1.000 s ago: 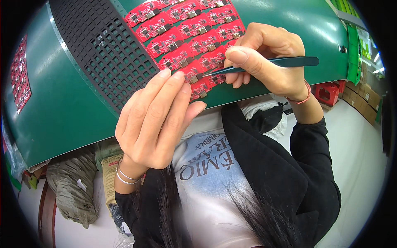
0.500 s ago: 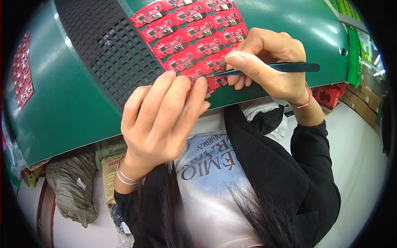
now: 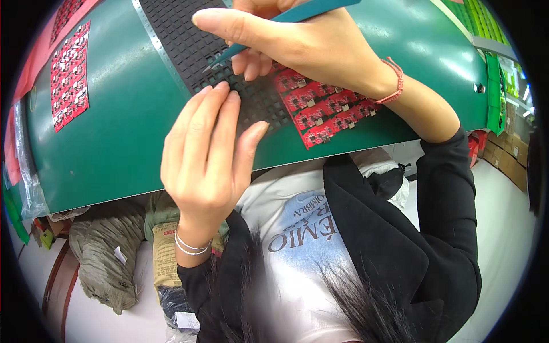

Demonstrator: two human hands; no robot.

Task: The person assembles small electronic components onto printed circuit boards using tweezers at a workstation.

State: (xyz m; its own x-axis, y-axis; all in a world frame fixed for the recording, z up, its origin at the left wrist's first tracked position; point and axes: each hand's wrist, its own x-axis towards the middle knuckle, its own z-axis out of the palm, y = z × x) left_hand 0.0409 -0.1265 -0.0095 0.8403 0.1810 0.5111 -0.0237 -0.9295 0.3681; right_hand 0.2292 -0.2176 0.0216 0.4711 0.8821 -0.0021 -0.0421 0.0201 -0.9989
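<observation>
My right hand [image 3: 297, 43] grips teal tweezers [image 3: 274, 28], their tip down on a black perforated tray [image 3: 194, 51] that lies on the green table [image 3: 126, 137]. My left hand [image 3: 203, 154] rests flat on the tray's near edge, fingers together, holding nothing. A red panel of small circuit boards [image 3: 323, 111] lies right of the tray, partly hidden under my right wrist. A second red panel [image 3: 70, 74] lies at the table's left.
A clear plastic bag [image 3: 26, 183] hangs at the table's left edge. Under the table sit a grey sack [image 3: 106, 257] and a tan bag [image 3: 166, 257]. Cardboard boxes [image 3: 506, 160] stand at the far right on the white floor.
My right hand moved the tweezers left, from the red circuit panel over to the black tray. The view shifted right and down, and my left hand stayed at the tray's edge.
</observation>
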